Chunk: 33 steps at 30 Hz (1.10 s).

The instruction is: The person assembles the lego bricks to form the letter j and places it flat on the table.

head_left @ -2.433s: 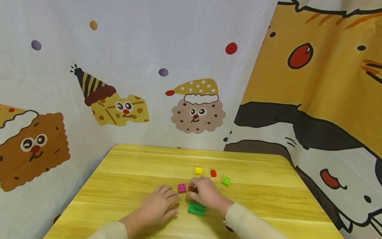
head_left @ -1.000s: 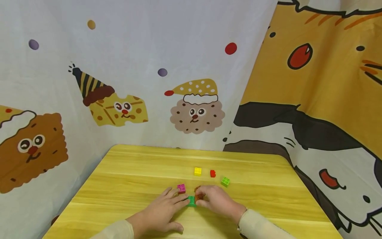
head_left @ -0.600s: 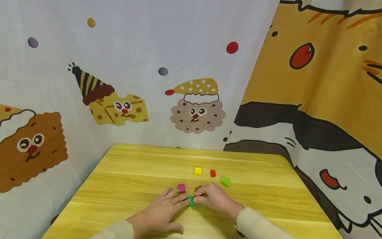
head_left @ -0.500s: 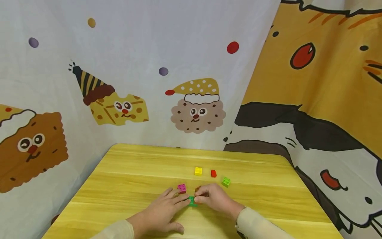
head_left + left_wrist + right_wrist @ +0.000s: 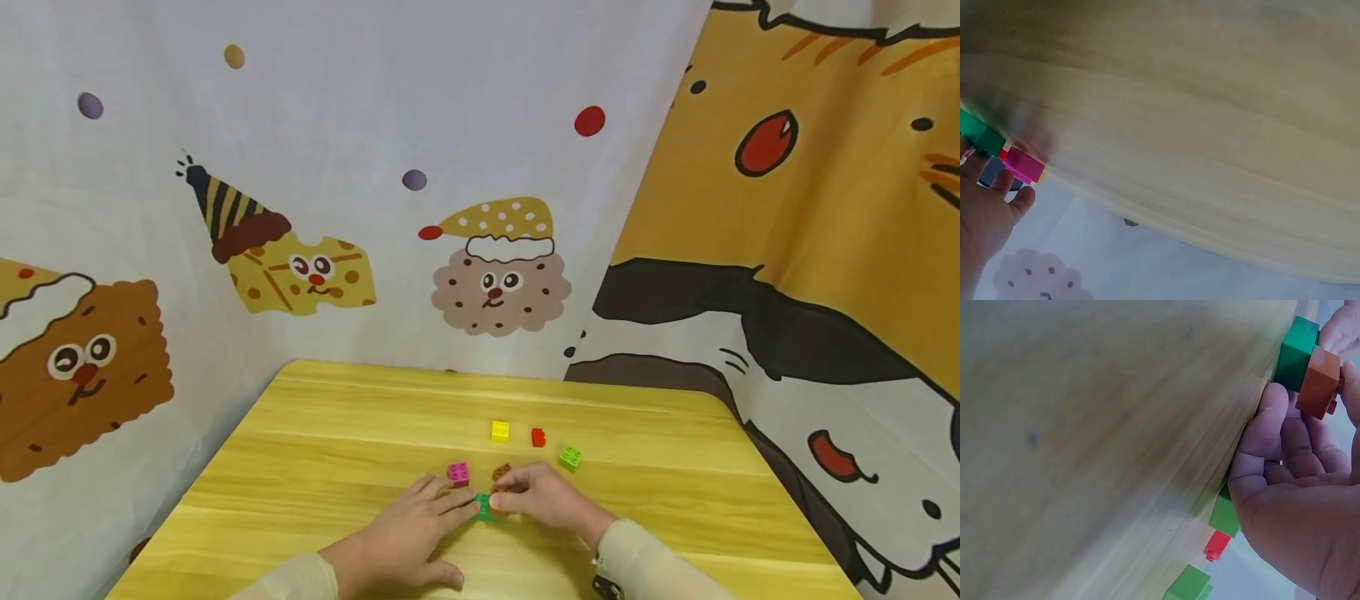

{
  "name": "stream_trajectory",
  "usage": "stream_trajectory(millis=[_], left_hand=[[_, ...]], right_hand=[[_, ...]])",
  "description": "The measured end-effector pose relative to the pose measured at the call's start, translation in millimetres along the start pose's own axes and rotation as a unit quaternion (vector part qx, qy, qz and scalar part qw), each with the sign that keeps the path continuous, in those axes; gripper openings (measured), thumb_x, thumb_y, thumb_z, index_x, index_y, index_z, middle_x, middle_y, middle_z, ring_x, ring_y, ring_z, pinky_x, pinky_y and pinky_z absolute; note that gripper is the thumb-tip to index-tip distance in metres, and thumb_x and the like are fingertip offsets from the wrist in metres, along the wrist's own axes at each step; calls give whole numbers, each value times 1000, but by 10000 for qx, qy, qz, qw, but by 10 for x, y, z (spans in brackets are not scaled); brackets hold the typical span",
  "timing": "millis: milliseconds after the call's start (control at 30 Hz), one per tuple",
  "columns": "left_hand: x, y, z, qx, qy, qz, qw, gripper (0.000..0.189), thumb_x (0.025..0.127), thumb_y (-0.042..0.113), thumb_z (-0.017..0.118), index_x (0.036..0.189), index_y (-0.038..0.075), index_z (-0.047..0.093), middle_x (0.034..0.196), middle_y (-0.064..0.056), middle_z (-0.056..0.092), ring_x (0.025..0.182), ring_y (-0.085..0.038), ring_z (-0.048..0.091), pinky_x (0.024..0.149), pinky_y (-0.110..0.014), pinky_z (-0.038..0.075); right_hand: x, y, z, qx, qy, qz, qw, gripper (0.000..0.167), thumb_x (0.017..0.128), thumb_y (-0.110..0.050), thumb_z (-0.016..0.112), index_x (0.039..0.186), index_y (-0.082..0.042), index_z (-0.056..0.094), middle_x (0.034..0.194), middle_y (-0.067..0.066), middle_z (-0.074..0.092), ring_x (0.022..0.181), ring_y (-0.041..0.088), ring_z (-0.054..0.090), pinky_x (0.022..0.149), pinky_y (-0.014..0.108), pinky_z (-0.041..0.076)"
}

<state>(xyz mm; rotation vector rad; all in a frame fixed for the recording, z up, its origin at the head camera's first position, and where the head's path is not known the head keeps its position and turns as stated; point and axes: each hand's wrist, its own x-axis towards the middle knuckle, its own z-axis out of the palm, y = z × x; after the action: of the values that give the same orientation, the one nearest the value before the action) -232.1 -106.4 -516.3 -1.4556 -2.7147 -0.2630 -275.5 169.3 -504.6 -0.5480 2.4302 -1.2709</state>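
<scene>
Fingers and thumb of the right hand (image 5: pixel 543 497), the nearer, clamp an orange-brown rectangular plastic brick (image 5: pixel 1319 382) between them, its long axis apparently crosswise to the green rectangular plastic brick (image 5: pixel 1296 353) it meets, which lies at the tips of the straight, spread fingers of the left hand (image 5: pixel 408 529).

wood-grain table (image 5: pixel 337 425) | on it: yellow brick (image 5: pixel 500 431), red brick (image 5: pixel 537 437), lime brick (image 5: pixel 570 458), magenta brick (image 5: pixel 458 474), green brick (image 5: pixel 484 510)

Green brick (image 5: pixel 1296 353), brown brick (image 5: pixel 1319 382): smooth, glossy plastic. Table (image 5: pixel 360 425): smooth wood grain. Backdrop (image 5: pixel 330 108): matt cloth.
</scene>
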Motion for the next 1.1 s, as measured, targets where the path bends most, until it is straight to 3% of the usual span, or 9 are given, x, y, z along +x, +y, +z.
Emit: stream_trajectory(millis=[233, 400, 633, 833, 967, 1100], left_hand=[[0, 20, -1, 51, 32, -35, 10000, 90, 87, 75, 47, 157, 20, 29, 161, -1, 27, 141, -34, 33, 109, -60, 31], [7, 24, 17, -21, 72, -101, 9999, 90, 87, 75, 47, 156, 21, 30, 160, 0, 29, 138, -29, 35, 108, -59, 32], [60, 9, -10, -198, 261, -204, 9993, 81, 90, 71, 50, 151, 17, 41, 155, -3, 39, 135, -32, 41, 105, -60, 37], [250, -49, -64, -220, 669, -714, 9950, 70, 96, 61, 50, 143, 10, 51, 145, -9, 50, 131, -32, 45, 106, -53, 38], [437, -122, -122, -459, 926, -1170, 9877, 52, 100, 49, 52, 132, 9, 62, 135, -10, 59, 122, -28, 53, 102, -46, 44], [565, -179, -128, -599, 1077, -1399, 9825, 36, 100, 36, 59, 119, 8, 70, 122, -7, 67, 112, -25, 58, 97, -42, 48]], right_hand=[[-2, 4, -2, 73, -38, 108, 9999, 46, 91, -41, 71, 121, -7, 68, 107, -3, 69, 97, 16, 63, 81, 38, 53], [-1, 15, -10, 108, -74, 120, 9998, 41, 92, -41, 71, 118, -9, 68, 105, -2, 68, 96, 17, 62, 80, 37, 53], [5, 13, -11, 165, -154, 72, 9997, 35, 93, -39, 69, 115, -12, 70, 103, -3, 68, 93, 17, 62, 76, 36, 53], [1, 3, -8, 291, -208, 31, 9994, 33, 94, -36, 69, 115, -11, 71, 102, -2, 69, 92, 17, 62, 74, 35, 53], [-7, -3, -23, 353, -208, -5, 9992, 32, 94, -34, 69, 115, -10, 71, 102, -1, 69, 91, 16, 62, 73, 34, 52], [-6, 2, -23, 308, -180, -62, 9993, 30, 95, -33, 69, 115, -11, 72, 103, -2, 69, 92, 15, 62, 73, 32, 52]])
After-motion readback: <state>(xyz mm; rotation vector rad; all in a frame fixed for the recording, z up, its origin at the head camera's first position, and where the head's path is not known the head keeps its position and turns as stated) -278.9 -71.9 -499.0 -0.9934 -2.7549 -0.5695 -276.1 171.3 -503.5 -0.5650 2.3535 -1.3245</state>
